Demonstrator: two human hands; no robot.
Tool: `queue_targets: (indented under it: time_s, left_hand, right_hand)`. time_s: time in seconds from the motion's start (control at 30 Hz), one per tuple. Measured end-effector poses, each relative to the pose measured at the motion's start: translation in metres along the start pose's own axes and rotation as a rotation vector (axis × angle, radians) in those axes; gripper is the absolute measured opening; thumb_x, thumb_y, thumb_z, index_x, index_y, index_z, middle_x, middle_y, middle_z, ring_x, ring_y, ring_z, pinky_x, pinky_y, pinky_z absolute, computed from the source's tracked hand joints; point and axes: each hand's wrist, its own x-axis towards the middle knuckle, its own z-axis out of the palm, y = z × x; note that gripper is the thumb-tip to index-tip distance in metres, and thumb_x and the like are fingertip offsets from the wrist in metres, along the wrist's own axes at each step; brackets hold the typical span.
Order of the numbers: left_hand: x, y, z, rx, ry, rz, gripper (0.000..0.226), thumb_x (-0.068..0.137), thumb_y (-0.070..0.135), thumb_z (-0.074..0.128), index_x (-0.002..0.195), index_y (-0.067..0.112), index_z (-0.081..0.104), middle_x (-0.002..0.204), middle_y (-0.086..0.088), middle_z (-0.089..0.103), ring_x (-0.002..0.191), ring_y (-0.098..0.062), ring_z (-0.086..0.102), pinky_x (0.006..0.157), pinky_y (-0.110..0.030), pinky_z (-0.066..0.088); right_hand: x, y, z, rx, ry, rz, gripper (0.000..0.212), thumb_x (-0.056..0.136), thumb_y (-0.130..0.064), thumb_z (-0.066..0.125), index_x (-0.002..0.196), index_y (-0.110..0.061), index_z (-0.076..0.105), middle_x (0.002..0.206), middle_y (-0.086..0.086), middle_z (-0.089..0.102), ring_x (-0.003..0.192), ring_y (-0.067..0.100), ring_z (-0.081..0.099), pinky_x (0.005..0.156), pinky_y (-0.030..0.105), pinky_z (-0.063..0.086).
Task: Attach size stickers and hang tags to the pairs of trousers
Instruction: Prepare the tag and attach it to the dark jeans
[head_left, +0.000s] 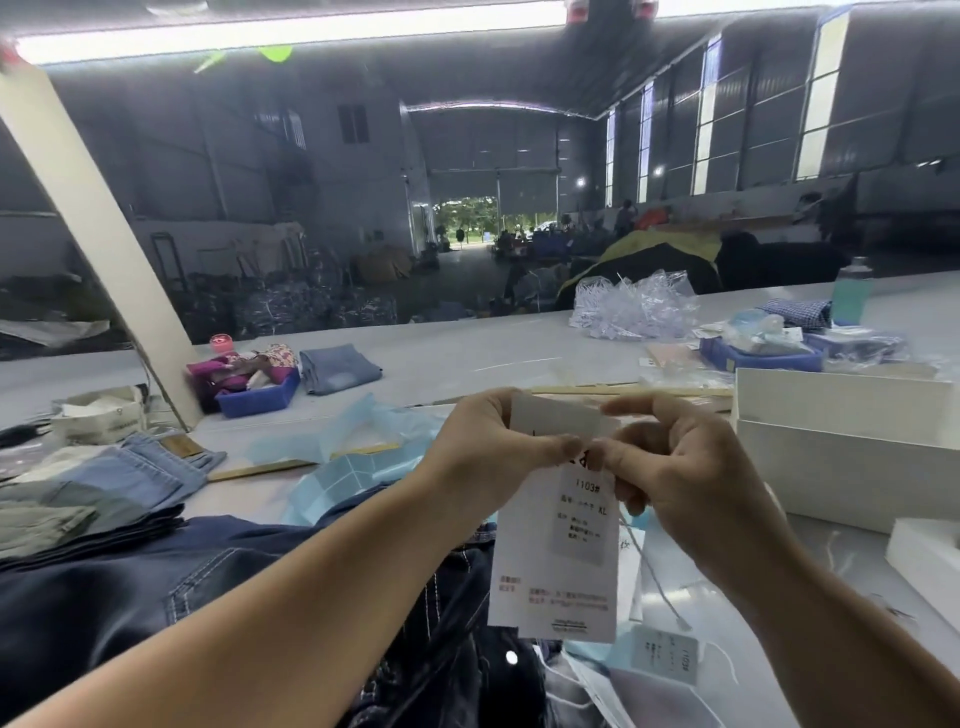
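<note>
Both hands hold a white hang tag (558, 551) up in front of me, above dark denim trousers (156, 587) that lie across the near table. My left hand (493, 447) pinches the tag's top from the left. My right hand (675, 467) pinches it from the right, thumb against the left thumb. The tag carries a grey size sticker printed "1103#" and "XL". A thin white string (654, 577) hangs below my right hand. A second small tag (665, 657) lies on the table beneath.
Folded light jeans (104, 483) are stacked at the left, and another folded pair (337, 366) lies further back. Blue backing sheets (343, 467), blue bins (260, 397), white boxes (852, 415) at the right, a heap of clear plastic fasteners (634, 306) and a bottle (852, 291) crowd the table.
</note>
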Motion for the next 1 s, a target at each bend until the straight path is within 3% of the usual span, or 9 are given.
queue_targets:
  time_s: [0.1, 0.2, 0.33, 0.43, 0.57, 0.73, 0.8, 0.9, 1.0]
  left_hand:
    - [0.012, -0.006, 0.003, -0.041, -0.016, -0.068, 0.022, 0.072, 0.007, 0.084, 0.089, 0.012, 0.071, 0.088, -0.012, 0.075, 0.081, -0.033, 0.073, 0.076, -0.047, 0.061]
    - [0.032, -0.017, 0.010, -0.052, -0.059, -0.127, 0.025, 0.071, 0.007, 0.085, 0.093, 0.009, 0.073, 0.089, -0.014, 0.076, 0.083, -0.036, 0.073, 0.076, -0.049, 0.061]
    - [0.070, -0.041, 0.024, -0.068, -0.138, -0.248, 0.021, 0.074, 0.014, 0.082, 0.092, 0.008, 0.072, 0.091, -0.016, 0.076, 0.078, -0.032, 0.072, 0.077, -0.046, 0.060]
    - [0.101, -0.071, 0.035, -0.043, -0.043, -0.337, 0.025, 0.079, 0.020, 0.080, 0.096, 0.008, 0.068, 0.091, -0.013, 0.075, 0.072, -0.026, 0.071, 0.065, -0.036, 0.059]
    - [0.126, -0.122, 0.056, 0.256, 0.004, -0.322, 0.019, 0.087, 0.023, 0.073, 0.098, 0.009, 0.067, 0.101, -0.013, 0.072, 0.083, -0.026, 0.068, 0.069, -0.033, 0.055]
    - [0.121, -0.150, 0.069, 0.710, -0.156, -0.271, 0.067, 0.088, 0.041, 0.068, 0.143, 0.015, 0.041, 0.138, -0.008, 0.053, 0.119, -0.024, 0.053, 0.094, -0.034, 0.044]
    - [0.118, -0.135, 0.066, 0.552, -0.153, -0.159, 0.056, 0.091, 0.053, 0.058, 0.133, 0.016, 0.052, 0.133, -0.009, 0.058, 0.111, -0.020, 0.054, 0.093, -0.036, 0.042]
    - [0.109, -0.105, 0.064, 0.164, -0.275, -0.169, 0.052, 0.077, 0.071, 0.050, 0.097, 0.027, 0.069, 0.100, -0.001, 0.071, 0.091, -0.019, 0.064, 0.081, -0.034, 0.048]
    - [0.095, -0.089, 0.060, 0.373, -0.274, -0.006, 0.014, 0.087, 0.046, 0.063, 0.080, 0.034, 0.067, 0.073, 0.016, 0.067, 0.068, -0.004, 0.064, 0.061, -0.020, 0.047]
  right_hand:
    - [0.008, 0.015, -0.008, 0.105, -0.013, 0.328, 0.035, 0.082, 0.000, 0.072, 0.110, -0.015, 0.056, 0.063, 0.011, 0.068, 0.044, 0.012, 0.049, 0.043, 0.023, 0.041]
    - [0.013, 0.031, -0.018, 0.174, -0.021, 0.559, 0.011, 0.084, 0.005, 0.066, 0.095, 0.005, 0.067, 0.067, 0.017, 0.069, 0.045, 0.013, 0.039, 0.039, 0.021, 0.037]
    - [0.022, 0.056, -0.034, 0.182, 0.102, 0.642, 0.010, 0.083, 0.009, 0.061, 0.076, 0.004, 0.066, 0.061, 0.017, 0.065, 0.044, 0.014, 0.039, 0.037, 0.021, 0.036]
    - [0.030, 0.073, -0.051, 0.185, 0.171, 0.666, 0.010, 0.083, 0.010, 0.062, 0.075, 0.004, 0.064, 0.057, 0.016, 0.062, 0.041, 0.013, 0.039, 0.035, 0.019, 0.035]
    - [0.038, 0.094, -0.069, 0.169, 0.200, 0.704, 0.007, 0.083, 0.010, 0.063, 0.078, 0.005, 0.064, 0.054, 0.015, 0.060, 0.037, 0.011, 0.037, 0.034, 0.018, 0.033]
    - [0.044, 0.119, -0.069, 0.087, 0.137, 0.777, 0.006, 0.081, 0.011, 0.062, 0.082, 0.006, 0.064, 0.056, 0.016, 0.062, 0.039, 0.012, 0.039, 0.036, 0.018, 0.035]
    - [0.045, 0.125, -0.064, 0.082, 0.115, 0.786, 0.007, 0.081, 0.012, 0.062, 0.081, 0.006, 0.064, 0.057, 0.017, 0.062, 0.039, 0.013, 0.038, 0.037, 0.018, 0.035]
    - [0.045, 0.125, -0.057, 0.083, 0.066, 0.760, 0.013, 0.081, 0.012, 0.061, 0.073, 0.004, 0.066, 0.058, 0.017, 0.063, 0.040, 0.013, 0.039, 0.040, 0.020, 0.034]
    - [0.045, 0.113, -0.047, 0.083, 0.013, 0.681, 0.015, 0.081, 0.011, 0.063, 0.069, 0.001, 0.065, 0.057, 0.015, 0.062, 0.040, 0.013, 0.039, 0.043, 0.022, 0.033]
